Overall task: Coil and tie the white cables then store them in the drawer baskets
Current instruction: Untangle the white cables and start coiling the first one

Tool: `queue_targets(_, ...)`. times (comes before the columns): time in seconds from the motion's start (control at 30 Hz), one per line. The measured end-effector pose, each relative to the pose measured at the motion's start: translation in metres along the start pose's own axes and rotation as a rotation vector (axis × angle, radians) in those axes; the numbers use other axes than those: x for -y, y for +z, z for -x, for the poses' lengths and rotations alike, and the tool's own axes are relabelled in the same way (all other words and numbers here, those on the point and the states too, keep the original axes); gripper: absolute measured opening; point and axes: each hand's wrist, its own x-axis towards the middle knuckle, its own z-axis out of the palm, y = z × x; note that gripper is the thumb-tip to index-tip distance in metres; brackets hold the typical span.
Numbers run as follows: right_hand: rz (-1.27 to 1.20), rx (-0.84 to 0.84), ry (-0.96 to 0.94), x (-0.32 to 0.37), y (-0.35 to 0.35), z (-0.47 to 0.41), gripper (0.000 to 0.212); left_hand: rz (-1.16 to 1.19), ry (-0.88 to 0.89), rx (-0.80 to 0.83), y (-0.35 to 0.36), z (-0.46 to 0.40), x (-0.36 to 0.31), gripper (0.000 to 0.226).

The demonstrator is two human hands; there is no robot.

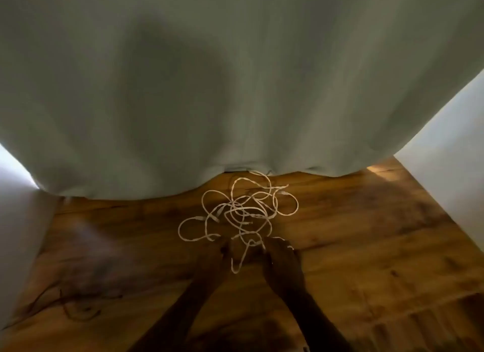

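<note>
The floor was laid in wood with a grained, slightly glossy finish. The curtain was made of matt cloth. The cables were sheathed in a rough-looking braid.

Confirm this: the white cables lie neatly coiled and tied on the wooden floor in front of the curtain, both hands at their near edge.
Not coiled or tied: the head view shows the white cables in a loose tangle on the wooden floor, before the curtain, left hand and right hand at their near edge.
</note>
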Motion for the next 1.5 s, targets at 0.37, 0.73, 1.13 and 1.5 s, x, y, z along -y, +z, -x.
queue_targets(0.37, 0.039, -0.034, 0.037, 0.037, -0.002, -0.03, 0.039, -0.009, -0.059, 0.039, -0.003, -0.017, 0.017, 0.013)
queue_targets(0.73, 0.115, 0.444, -0.226, 0.046, 0.019, -0.061, 0.039, 0.477, -0.606, -0.114, -0.004, -0.036, 0.029, 0.024)
queue_targets(1.13, -0.521, 0.002, -0.219, 0.038, -0.018, -0.051, 0.02, 1.097, -0.264, -0.071, -0.064, -0.041, -0.036, 0.024)
queue_targets(1.5, -1.438, 0.261, 0.534, 0.098, -0.114, -0.131, 0.027, 0.926, 0.036, 0.148, -0.065, -0.022, -0.048, 0.026)
